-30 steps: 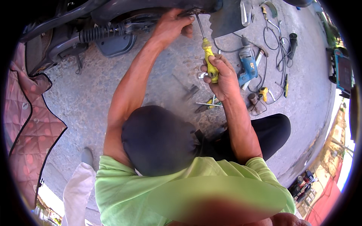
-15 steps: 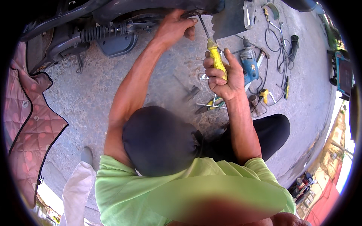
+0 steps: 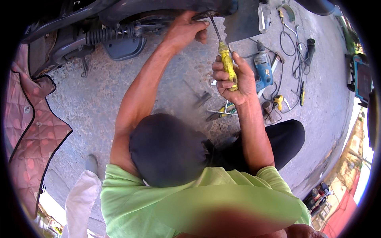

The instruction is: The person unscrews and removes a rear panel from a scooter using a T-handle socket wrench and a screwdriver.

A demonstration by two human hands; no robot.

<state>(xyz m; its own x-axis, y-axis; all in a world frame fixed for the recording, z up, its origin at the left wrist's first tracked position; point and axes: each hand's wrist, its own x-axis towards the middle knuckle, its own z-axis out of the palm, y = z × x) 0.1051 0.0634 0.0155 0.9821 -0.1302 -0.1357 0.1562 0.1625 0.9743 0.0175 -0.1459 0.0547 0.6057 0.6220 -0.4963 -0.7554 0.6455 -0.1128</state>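
Note:
My right hand (image 3: 240, 81) is closed round the yellow handle of a screwdriver (image 3: 227, 65). Its dark shaft runs up to the underside of the dark body panel (image 3: 166, 8) of what looks like a motorbike or scooter, where the tip is lost in shadow. Just left of the shaft, my left hand (image 3: 185, 31) reaches up against the same panel. Its visible fingers are curled; the others disappear behind the edge, and anything they grip is hidden. A dark flap with a ragged edge (image 3: 244, 27) hangs to the right of the screwdriver.
Right of my hand lie a blue power drill (image 3: 263, 69), a hammer (image 3: 280, 58), cables and a black-handled tool (image 3: 310, 47). Pliers (image 3: 220, 114) rest nearer me. A coil spring (image 3: 109, 35) belongs to the vehicle. A pink quilted cover (image 3: 35, 139) hangs left; a person's pale trouser leg (image 3: 81, 202) stands nearby.
The screwdriver handle has turned in my right hand and shifted slightly downward, with the fingers repositioned around it. My left hand stays in nearly the same place.

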